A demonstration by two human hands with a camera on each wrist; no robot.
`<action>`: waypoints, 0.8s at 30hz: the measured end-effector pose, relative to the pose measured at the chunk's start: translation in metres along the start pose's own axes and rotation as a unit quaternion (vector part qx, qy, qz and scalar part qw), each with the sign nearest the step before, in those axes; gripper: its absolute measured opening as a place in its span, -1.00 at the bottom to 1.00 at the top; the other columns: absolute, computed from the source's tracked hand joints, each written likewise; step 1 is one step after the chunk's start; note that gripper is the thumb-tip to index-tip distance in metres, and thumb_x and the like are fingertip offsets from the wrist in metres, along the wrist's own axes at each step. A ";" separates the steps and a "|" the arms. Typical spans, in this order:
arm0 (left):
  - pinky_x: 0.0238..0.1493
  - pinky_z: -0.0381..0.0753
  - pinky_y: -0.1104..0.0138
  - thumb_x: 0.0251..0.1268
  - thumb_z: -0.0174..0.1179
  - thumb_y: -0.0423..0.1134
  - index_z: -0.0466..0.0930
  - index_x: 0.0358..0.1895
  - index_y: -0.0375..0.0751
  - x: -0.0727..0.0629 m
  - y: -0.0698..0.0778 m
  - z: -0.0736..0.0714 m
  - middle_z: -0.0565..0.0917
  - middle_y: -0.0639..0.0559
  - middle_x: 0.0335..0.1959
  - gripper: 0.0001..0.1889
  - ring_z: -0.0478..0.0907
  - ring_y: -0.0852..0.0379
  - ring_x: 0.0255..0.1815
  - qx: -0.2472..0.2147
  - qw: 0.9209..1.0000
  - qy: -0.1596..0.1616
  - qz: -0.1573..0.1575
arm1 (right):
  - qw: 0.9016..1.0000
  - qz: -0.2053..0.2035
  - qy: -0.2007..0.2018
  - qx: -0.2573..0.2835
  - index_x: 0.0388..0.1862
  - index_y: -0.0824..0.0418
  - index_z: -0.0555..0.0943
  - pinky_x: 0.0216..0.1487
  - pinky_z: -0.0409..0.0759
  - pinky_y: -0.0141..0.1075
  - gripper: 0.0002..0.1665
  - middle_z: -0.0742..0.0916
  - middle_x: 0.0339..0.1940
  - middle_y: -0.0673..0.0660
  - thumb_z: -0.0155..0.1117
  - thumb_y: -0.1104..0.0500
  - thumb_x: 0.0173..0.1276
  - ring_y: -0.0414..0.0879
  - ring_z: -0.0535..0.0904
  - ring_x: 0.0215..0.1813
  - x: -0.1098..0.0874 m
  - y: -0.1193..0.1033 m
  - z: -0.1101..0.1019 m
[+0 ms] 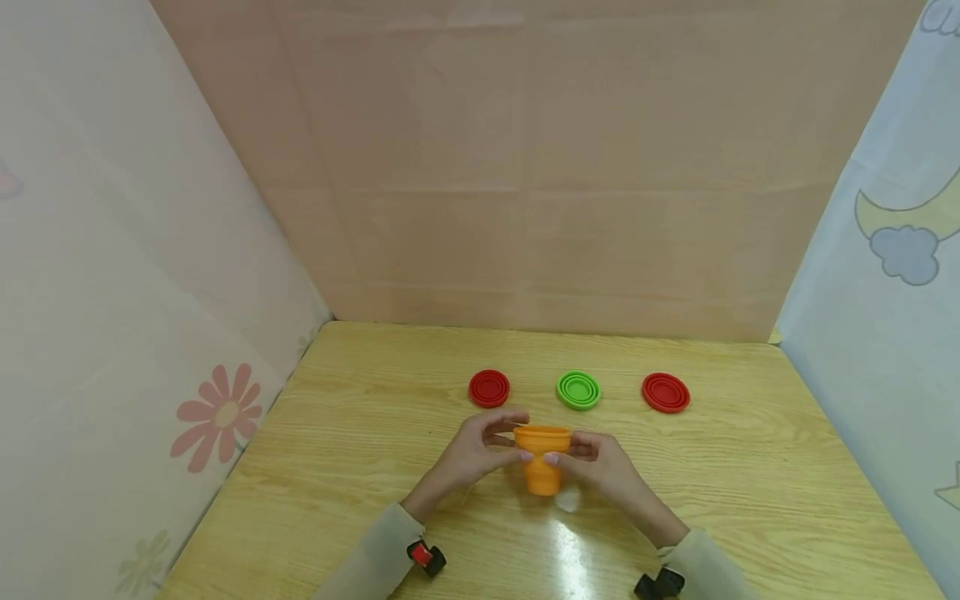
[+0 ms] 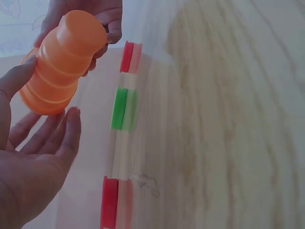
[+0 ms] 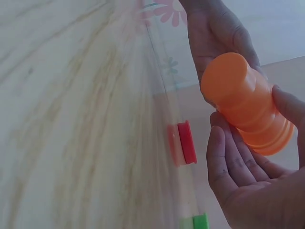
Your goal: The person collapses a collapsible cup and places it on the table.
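An orange collapsible cup (image 1: 542,481), pulled out to its full ringed height, is held mouth up between both hands above the table. My left hand (image 1: 478,454) grips its left side, thumb on the near wall and fingers around toward the far side. From the right, my right hand (image 1: 606,468) holds it the same way, its thumb close to the left one. Both wrist views show the closed base of the cup (image 2: 71,52) clear of the tabletop, with fingers near the rim.
Beyond the hands, three flattened collapsible cups lie in a row: a red one (image 1: 489,389) at left, a green one (image 1: 578,391) in the middle, another red one (image 1: 666,392) at right. The wood-grain table (image 1: 750,467) meets a tan backdrop (image 1: 525,250) and patterned side panels.
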State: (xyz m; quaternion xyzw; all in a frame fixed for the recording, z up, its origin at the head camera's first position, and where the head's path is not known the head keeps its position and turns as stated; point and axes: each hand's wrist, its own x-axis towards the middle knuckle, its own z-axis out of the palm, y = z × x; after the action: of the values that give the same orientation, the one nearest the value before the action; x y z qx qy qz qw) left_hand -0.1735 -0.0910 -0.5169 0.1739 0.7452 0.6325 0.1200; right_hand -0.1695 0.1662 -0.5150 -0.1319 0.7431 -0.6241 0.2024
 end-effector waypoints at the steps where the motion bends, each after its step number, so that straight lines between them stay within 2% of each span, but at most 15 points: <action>1: 0.31 0.72 0.15 0.30 0.50 -0.15 0.60 0.37 -0.16 0.000 -0.001 0.000 0.65 -0.18 0.36 -0.42 0.68 -0.03 0.27 -0.005 1.000 -0.003 0.002 | 1.000 0.003 -0.007 0.007 0.25 0.47 0.59 0.04 0.79 -0.33 -0.44 0.83 0.05 0.31 0.40 0.08 0.48 -0.17 0.81 -0.01 0.000 0.001 0.000; 5: 0.23 0.75 0.31 0.30 0.50 -0.16 0.72 0.24 -0.10 0.001 -0.003 0.000 0.74 -0.06 0.26 -0.56 0.73 0.14 0.19 -0.017 1.000 -0.003 -0.001 | 0.999 0.013 -0.034 0.034 0.33 0.53 0.52 0.06 0.81 -0.25 -0.37 0.80 0.12 0.34 0.34 0.06 0.54 -0.15 0.80 0.02 0.001 0.002 -0.001; 8: 0.17 0.76 0.36 0.29 0.50 -0.16 0.77 0.15 -0.05 0.002 -0.004 -0.001 0.77 -0.04 0.21 -0.63 0.76 0.20 0.13 -0.019 1.000 0.003 0.000 | 0.998 0.020 -0.042 0.034 0.41 0.54 0.46 0.11 0.81 -0.21 -0.31 0.75 0.20 0.41 0.29 0.04 0.58 -0.05 0.80 0.09 0.001 0.000 -0.003; 12: 0.11 0.79 0.34 0.32 0.48 -0.18 0.78 0.11 -0.11 0.003 -0.002 -0.002 0.79 -0.12 0.15 -0.67 0.78 0.20 0.05 -0.028 1.000 0.001 -0.001 | 1.000 0.022 -0.009 0.009 0.49 0.49 0.39 0.17 0.75 -0.30 -0.26 0.68 0.31 0.45 0.29 0.02 0.56 0.10 0.72 0.25 0.000 -0.003 -0.008; 15: 0.07 0.81 0.29 0.34 0.46 -0.20 0.77 0.09 -0.18 0.004 0.001 -0.002 0.81 -0.16 0.06 -0.69 0.78 0.23 -0.04 -0.037 0.999 0.000 -0.007 | 1.000 0.010 0.014 0.009 0.52 0.42 0.38 0.20 0.74 -0.31 -0.27 0.62 0.38 0.45 0.30 0.05 0.55 -0.02 0.69 0.28 0.001 -0.004 -0.012; 19: 0.06 0.82 0.24 0.38 0.44 -0.18 0.75 0.06 -0.25 0.005 0.001 -0.002 0.82 -0.10 -0.04 -0.70 0.78 0.24 -0.12 -0.048 0.999 0.001 -0.016 | 0.999 -0.015 0.008 0.037 0.53 0.42 0.37 0.25 0.76 -0.16 -0.32 0.58 0.41 0.48 0.26 0.11 0.59 -0.25 0.72 0.17 0.003 -0.004 -0.015; 24: 0.09 0.82 0.19 0.43 0.39 -0.19 0.68 0.08 -0.37 0.006 0.001 -0.002 0.82 -0.06 -0.08 -0.67 0.79 0.22 -0.13 -0.082 0.996 0.000 -0.032 | 0.999 -0.018 0.007 0.042 0.52 0.37 0.40 0.25 0.76 -0.12 -0.36 0.61 0.41 0.41 0.23 0.08 0.62 -0.24 0.74 0.15 0.005 -0.003 -0.017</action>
State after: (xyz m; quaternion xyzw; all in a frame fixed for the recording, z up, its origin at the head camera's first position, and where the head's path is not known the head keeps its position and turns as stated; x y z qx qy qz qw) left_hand -0.1795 -0.0900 -0.5153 0.1394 0.6963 0.6870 0.1540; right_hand -0.1817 0.1783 -0.5106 -0.1320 0.7151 -0.6592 0.1917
